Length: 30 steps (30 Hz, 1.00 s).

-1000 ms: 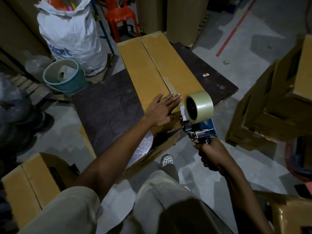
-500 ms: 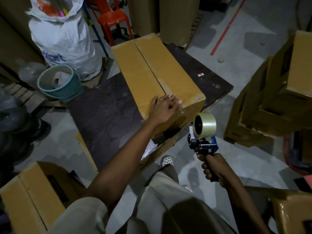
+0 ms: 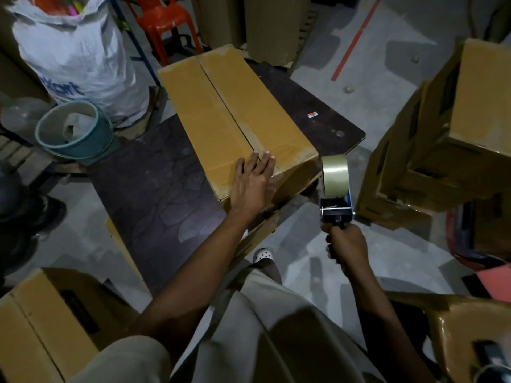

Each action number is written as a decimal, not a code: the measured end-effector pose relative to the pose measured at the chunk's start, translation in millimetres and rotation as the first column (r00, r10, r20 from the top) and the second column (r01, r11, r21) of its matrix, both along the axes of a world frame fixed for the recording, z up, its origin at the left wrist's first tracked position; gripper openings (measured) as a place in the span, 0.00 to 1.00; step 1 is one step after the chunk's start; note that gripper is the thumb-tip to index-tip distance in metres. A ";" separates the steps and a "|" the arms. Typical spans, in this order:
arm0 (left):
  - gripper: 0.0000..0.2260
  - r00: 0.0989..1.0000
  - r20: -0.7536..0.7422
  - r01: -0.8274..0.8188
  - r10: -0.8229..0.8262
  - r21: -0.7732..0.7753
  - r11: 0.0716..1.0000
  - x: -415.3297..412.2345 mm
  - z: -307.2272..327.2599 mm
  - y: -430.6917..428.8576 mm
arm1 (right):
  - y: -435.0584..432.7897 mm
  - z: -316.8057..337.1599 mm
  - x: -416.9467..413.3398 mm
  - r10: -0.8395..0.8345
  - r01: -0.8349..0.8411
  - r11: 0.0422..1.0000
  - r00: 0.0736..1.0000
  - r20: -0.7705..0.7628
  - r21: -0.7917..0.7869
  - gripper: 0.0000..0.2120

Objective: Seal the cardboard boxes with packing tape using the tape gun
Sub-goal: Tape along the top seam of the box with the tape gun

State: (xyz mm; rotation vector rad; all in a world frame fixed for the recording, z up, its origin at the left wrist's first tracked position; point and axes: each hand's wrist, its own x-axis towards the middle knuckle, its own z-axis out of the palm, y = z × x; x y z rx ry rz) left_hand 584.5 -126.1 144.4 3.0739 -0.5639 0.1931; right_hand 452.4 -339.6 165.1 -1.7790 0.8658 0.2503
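A long cardboard box lies on a dark low table, its two top flaps meeting in a centre seam. My left hand presses flat, fingers straight, on the box's near end over the seam. My right hand grips the handle of a blue tape gun carrying a clear tape roll. The gun stands off the box's near right corner, beside it and apart from it.
Stacked cardboard boxes rise at the right. Another box sits at the lower left. A white sack, a teal bucket and a red chair stand behind the table. A tan chair is at the lower right.
My right hand has pulled the tape gun off the box's near end, down and to the right. My left hand stays pressed on the near end.
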 end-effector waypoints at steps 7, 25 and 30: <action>0.24 0.972 0.233 0.021 0.034 -0.227 0.974 -6.2 -9.6 -5.7 | -9.7 -10.2 84.0 -0.063 0.068 0.937 0.998 0.027 -0.342 0.23; 0.23 0.956 0.295 0.106 0.001 -0.349 0.931 -10.7 -24.5 2.0 | -57.6 -115.0 267.5 0.099 -0.091 0.989 0.993 0.063 -0.120 0.26; 0.10 0.933 0.305 0.081 0.192 -0.697 0.713 -27.5 -13.8 -3.0 | -6.1 -4.6 197.0 0.136 0.190 0.901 0.730 0.670 -0.391 0.12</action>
